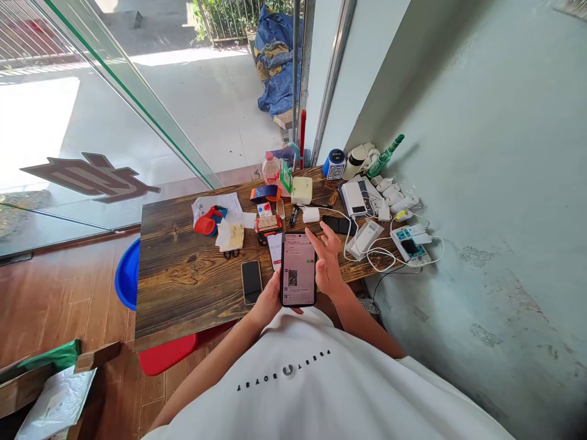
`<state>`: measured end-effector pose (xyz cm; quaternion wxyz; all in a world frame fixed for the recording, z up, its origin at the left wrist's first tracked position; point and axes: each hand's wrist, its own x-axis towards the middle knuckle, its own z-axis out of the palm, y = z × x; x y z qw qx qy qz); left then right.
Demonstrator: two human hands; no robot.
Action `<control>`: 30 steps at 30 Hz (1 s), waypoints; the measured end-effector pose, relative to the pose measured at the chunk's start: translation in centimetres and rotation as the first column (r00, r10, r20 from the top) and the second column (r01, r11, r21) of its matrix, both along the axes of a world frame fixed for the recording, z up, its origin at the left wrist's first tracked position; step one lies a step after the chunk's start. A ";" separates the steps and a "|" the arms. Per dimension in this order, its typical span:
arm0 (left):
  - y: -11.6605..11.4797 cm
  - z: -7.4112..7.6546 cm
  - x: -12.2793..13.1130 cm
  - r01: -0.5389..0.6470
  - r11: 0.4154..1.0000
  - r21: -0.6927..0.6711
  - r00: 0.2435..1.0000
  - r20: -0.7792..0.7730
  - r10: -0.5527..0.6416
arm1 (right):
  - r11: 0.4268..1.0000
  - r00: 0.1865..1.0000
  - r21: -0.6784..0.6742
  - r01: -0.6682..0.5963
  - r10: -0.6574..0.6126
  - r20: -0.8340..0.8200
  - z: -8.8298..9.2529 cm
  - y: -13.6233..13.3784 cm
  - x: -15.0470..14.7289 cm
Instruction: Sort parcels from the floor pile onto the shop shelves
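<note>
A smartphone (pixel 299 269) with a lit screen of text and one small picture is held upright above the table's near edge. My left hand (pixel 269 300) grips its lower left side. Over the upper right of the screen is my right hand (pixel 328 260), its fingers spread and the index finger at the glass; whether it touches I cannot tell. Partly hidden behind the held phone lies another phone (pixel 274 249) with a pale lit screen. A dark-screened phone (pixel 251 282) rests on the wood to the left of my left hand.
The dark wooden table (pixel 183 269) carries a red and blue tape dispenser (pixel 209 221), papers (pixel 232 205), a pink-capped bottle (pixel 270 168), a black phone (pixel 338 224) and tangled white cables (pixel 380 260). A blue basin (pixel 127 275) and red stool (pixel 167 354) stand below. The wall (pixel 495 183) borders the right.
</note>
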<state>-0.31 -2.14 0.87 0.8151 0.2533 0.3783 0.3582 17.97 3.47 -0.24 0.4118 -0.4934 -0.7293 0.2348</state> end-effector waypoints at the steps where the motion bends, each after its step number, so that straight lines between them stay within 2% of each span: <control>1: 0.0 0.0 -0.1 0.001 1.000 -0.001 1.000 -0.002 -0.001 | 1.000 1.000 0.005 -0.003 0.003 0.007 -0.1 -0.1 0.0; 6: 0.1 0.1 -0.1 -0.003 1.000 -0.009 1.000 -0.009 0.003 | 1.000 1.000 0.007 -0.011 0.011 0.004 -0.4 -0.6 -0.1; 13: 0.3 0.2 0.2 -0.011 1.000 -0.012 0.998 -0.057 0.010 | 0.999 0.990 -0.021 -0.031 0.028 -0.137 -0.3 -1.3 -0.1; 17: 0.4 0.1 0.3 -0.015 1.000 -0.013 0.998 -0.058 0.014 | 0.997 0.995 0.001 -0.083 0.082 -0.060 -0.2 -1.5 -0.1; 20: 0.6 0.2 0.3 -0.019 1.000 -0.020 0.999 -0.050 0.018 | 1.000 0.998 0.017 0.022 -0.021 -0.057 -0.4 -1.7 0.0; 22: 0.7 0.3 0.3 -0.023 1.000 -0.017 0.999 -0.046 0.022 | 0.991 0.974 -0.039 0.132 -0.136 -0.178 -0.7 -1.6 -0.1; 23: 0.7 0.4 0.3 -0.025 1.000 -0.015 0.999 -0.044 0.024 | 0.984 0.951 -0.098 0.147 -0.168 -0.260 -0.8 -1.6 -0.3; 26: 0.7 0.2 0.3 -0.027 1.000 -0.014 0.999 -0.031 0.026 | 0.950 0.868 -0.312 0.000 -0.155 -0.472 -1.2 -1.2 -0.9; 28: 0.7 0.0 0.3 -0.025 1.000 -0.016 0.999 -0.022 0.025 | 0.906 0.824 -0.412 -0.100 -0.156 -0.544 -1.3 -0.8 -1.4; 30: 0.7 -0.1 0.3 -0.021 1.000 -0.020 1.000 -0.024 0.021 | 0.875 0.791 -0.467 -0.126 -0.196 -0.580 -1.3 -0.4 -1.8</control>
